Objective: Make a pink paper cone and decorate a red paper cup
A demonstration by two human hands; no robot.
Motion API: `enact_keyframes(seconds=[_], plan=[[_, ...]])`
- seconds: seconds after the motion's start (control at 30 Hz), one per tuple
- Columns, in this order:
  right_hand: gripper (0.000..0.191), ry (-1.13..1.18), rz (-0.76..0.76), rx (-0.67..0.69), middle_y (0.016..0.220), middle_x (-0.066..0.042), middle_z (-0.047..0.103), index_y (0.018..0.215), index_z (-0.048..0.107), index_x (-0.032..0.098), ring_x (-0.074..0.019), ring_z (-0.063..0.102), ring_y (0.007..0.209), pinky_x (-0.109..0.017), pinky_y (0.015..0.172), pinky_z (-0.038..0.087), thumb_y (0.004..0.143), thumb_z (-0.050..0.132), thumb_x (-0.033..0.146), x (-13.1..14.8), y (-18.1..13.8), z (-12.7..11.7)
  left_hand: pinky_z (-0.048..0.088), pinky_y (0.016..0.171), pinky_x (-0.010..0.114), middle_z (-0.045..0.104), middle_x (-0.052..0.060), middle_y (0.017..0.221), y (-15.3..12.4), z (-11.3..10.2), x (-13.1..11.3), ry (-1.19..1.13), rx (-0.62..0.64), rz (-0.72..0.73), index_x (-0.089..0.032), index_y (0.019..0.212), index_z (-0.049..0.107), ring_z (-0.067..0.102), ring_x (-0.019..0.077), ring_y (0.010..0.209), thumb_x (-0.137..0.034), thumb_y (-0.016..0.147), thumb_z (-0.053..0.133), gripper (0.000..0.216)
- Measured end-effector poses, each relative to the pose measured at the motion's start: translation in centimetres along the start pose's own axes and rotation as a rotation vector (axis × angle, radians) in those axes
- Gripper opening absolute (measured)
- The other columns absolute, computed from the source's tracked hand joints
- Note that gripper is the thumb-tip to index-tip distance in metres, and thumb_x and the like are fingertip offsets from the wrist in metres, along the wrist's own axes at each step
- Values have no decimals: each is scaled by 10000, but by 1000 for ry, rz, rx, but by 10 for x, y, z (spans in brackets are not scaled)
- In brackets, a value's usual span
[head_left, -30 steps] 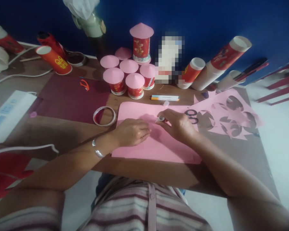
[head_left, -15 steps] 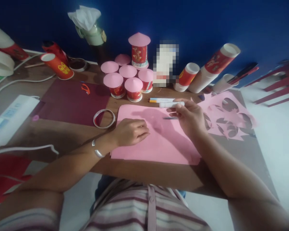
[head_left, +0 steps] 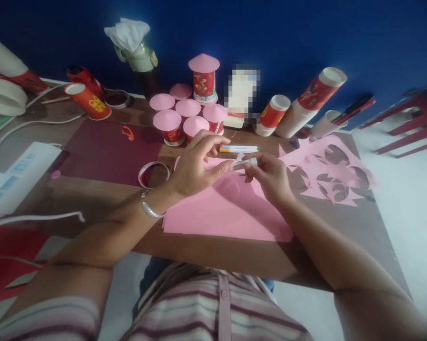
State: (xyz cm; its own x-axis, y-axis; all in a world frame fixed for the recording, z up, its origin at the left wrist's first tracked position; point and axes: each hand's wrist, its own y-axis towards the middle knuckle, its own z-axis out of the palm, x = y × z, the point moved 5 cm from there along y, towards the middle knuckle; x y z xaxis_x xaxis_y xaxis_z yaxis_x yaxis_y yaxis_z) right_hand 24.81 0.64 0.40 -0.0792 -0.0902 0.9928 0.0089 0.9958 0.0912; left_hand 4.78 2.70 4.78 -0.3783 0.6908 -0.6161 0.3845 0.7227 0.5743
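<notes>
My right hand (head_left: 270,177) is closed round a small white glue stick (head_left: 247,163), held nearly level above a stack of pink paper (head_left: 231,213). My left hand (head_left: 195,166) has come up beside it, fingers apart, with the thumb tip at the tube's left end; whether it presses there I cannot tell. A small pale piece (head_left: 240,157) shows just above the tube. On the top sheet, partly in shadow, lies a faint pink round piece (head_left: 232,188). Behind the hands, white pens (head_left: 239,148) rest on the table.
Red paper cups with pink cone roofs (head_left: 167,122) stand at the back. A tape roll (head_left: 154,175) lies left of the paper, with orange scissors (head_left: 128,133) farther back on a dark red sheet (head_left: 107,151). Cut pink scraps (head_left: 336,166) lie at right.
My left hand has risen from the paper and moved right to the glue stick. My right hand has lowered slightly and shifted left with the glue stick.
</notes>
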Motion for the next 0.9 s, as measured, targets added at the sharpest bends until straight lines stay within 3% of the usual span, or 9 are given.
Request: enact_keyframes(seconds=[0.13,0.27,0.33,0.4,0.47,0.57,0.67,0.9], plan=[[477,-70,-16,-2,731,18,678,906,728,200,-103,599,528,-262,497,576,749,852,633,4,-3,1,568,744,298,669,93,1156,-3,8,7,-20,9,-2,-177,1218,646,648,162,919,-405,926,742,383],[460,-74,-14,42,697,24,661,919,733,195,-107,606,524,-265,519,580,787,827,626,2,-4,5,564,954,393,701,129,1226,-12,23,5,59,101,87,-145,1274,640,659,240,1124,-463,886,787,523],[464,-54,-9,81,669,27,648,920,738,189,-113,614,524,-265,524,572,807,808,634,1,-5,8,560,929,398,738,112,1163,-16,29,4,118,123,130,-142,1214,666,671,238,1048,-451,870,806,484],[472,-63,-18,109,658,22,644,923,745,184,-117,621,529,-260,523,556,842,768,648,0,-5,10,547,852,379,762,69,975,-19,32,3,185,112,177,-142,1068,702,659,210,890,-362,934,744,260],[489,-134,-42,118,651,14,637,895,746,180,-113,608,518,-251,505,524,895,697,666,0,-5,10,528,829,376,762,50,913,-21,32,4,238,103,194,-148,1020,716,638,204,843,-304,958,711,168],[515,-260,-51,105,604,23,602,838,733,181,-99,562,471,-242,468,470,947,619,671,-1,-5,9,514,832,384,773,53,917,-21,30,6,288,98,193,-165,1029,743,633,213,855,-348,969,695,198],[455,-261,-66,68,602,37,602,906,748,190,-105,577,475,-250,483,495,946,646,631,-1,-6,6,516,804,373,776,53,877,-18,27,6,246,94,172,-175,1037,768,635,206,825,-427,965,694,272],[292,-260,-290,90,908,-49,748,1024,766,214,-161,711,744,-328,685,609,931,744,489,7,-6,0,541,756,321,797,39,884,-13,23,10,10,110,-6,-203,988,799,672,165,781,-391,879,808,218]])
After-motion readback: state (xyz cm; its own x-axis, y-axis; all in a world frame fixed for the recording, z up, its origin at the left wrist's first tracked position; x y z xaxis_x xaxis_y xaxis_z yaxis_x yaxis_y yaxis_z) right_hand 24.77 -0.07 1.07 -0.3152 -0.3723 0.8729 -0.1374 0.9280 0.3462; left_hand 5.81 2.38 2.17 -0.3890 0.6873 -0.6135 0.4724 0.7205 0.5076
